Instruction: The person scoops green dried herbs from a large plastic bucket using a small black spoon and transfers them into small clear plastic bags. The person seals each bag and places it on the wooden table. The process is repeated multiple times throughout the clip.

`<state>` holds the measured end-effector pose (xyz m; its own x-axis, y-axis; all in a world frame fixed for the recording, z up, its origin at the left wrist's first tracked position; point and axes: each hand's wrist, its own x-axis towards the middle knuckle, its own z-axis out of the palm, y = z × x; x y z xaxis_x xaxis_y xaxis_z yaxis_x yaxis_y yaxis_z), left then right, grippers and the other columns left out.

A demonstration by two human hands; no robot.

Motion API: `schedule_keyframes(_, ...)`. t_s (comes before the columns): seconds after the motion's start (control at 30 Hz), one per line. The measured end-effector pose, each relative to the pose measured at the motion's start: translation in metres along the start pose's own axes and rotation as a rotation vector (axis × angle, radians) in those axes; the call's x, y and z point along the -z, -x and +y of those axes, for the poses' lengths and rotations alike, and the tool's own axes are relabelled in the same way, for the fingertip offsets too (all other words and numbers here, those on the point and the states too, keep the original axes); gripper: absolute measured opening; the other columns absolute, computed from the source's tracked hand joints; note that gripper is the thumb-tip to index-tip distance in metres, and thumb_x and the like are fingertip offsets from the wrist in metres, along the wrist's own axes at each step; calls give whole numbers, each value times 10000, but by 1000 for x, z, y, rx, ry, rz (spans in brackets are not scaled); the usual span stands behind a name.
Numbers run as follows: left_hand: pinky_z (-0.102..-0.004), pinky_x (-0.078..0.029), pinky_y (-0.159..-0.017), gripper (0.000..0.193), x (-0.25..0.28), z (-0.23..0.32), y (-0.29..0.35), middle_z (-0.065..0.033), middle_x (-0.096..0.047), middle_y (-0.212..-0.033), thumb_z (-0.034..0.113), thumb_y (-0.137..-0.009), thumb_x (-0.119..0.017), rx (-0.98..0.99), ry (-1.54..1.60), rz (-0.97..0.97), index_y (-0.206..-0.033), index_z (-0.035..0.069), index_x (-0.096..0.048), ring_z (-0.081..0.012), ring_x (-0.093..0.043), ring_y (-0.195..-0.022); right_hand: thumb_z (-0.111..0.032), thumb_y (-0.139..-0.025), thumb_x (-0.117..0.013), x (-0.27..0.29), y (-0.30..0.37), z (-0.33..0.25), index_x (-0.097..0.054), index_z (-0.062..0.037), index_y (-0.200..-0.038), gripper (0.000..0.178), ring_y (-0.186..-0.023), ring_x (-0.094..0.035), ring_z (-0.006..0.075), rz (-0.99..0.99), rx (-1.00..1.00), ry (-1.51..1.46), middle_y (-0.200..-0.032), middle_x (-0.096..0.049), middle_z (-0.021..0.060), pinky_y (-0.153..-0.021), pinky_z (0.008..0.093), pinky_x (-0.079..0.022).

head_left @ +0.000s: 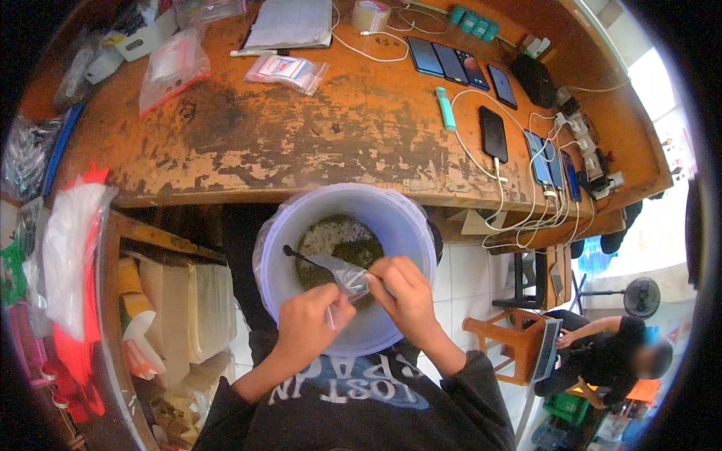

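Observation:
Both hands are over a pale lavender bucket (269, 301), which stands between my legs with dark, crumbly material (357, 255) at its bottom. My right hand (404, 295) pinches a small clear plastic bag (347, 276) at its right side. My left hand (314, 319) is closed at the bag's lower left, with a strip of clear plastic showing by its fingers. A thin black stick with a small rounded end, like a small spoon (304, 256), slants from the upper left to the bag. Whether its other end lies inside or behind the bag, I cannot tell.
Ahead is a worn wooden table (286, 143) with several phones (492, 134), white cables, and a packet (286, 71). Plastic bags (71, 255) hang at left. At right are an orange stool (511, 338), a fan (641, 297) and a seated person (602, 368) with a laptop.

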<state>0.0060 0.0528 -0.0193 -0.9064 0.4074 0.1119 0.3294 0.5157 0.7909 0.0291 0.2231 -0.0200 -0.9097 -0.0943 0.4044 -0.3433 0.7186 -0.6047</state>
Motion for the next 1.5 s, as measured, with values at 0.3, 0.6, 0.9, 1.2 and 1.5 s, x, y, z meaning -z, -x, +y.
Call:
schedule_keyframes(0.3, -374, -450, -507, 121, -4, -4, 5, -120, -582, -683, 137, -746, -634, -109, 39, -62, -726, 43, -561, -298, -580, -589, 17, -751, -527, -14, -4, -17, -602, -87, -1070, 344, -985, -564, 321, -301, -192, -138, -1168, -526, 155, -831, 363, -476)
schedule_keyframes(0.6, -285, -514, -580, 472, 24, -24, -17, -60, -622, -1021, 192, -689, -711, -424, -170, 50, -1135, 116, -574, -210, -645, -734, -123, -790, -601, -5, -42, 0, -624, 21, -859, 162, -912, -584, 351, -528, -42, -382, -1023, -596, 187, -770, 384, -479)
schedule_keyframes(0.9, -305, -478, -688, 628, 66, -38, -7, -137, -630, -891, 192, -560, -827, -184, 216, 494, -1091, -27, -575, -221, -611, -800, -365, -826, -599, -73, -63, 43, -598, 41, -888, 411, -894, -570, 349, -505, -129, 10, -901, -585, 181, -788, 423, -459)
schedule_keyframes(1.2, -296, -474, -703, 671, 72, -41, 4, -148, -620, -922, 162, -533, -840, -282, 122, 445, -1108, -40, -562, -221, -618, -818, -172, -805, -570, -99, -40, 31, -601, 59, -771, 236, -737, -597, 400, -811, -80, 233, -757, -596, 244, -699, 437, -486)
schedule_keyframes(1.5, -301, -475, -708, 670, 70, -45, 4, -146, -607, -950, 148, -547, -836, -246, 228, 450, -1122, -44, -554, -228, -618, -826, -126, -858, -555, -57, 23, -3, -649, 13, -875, 169, -662, -645, 224, -519, -418, -253, -726, -628, 159, -598, 323, -495)
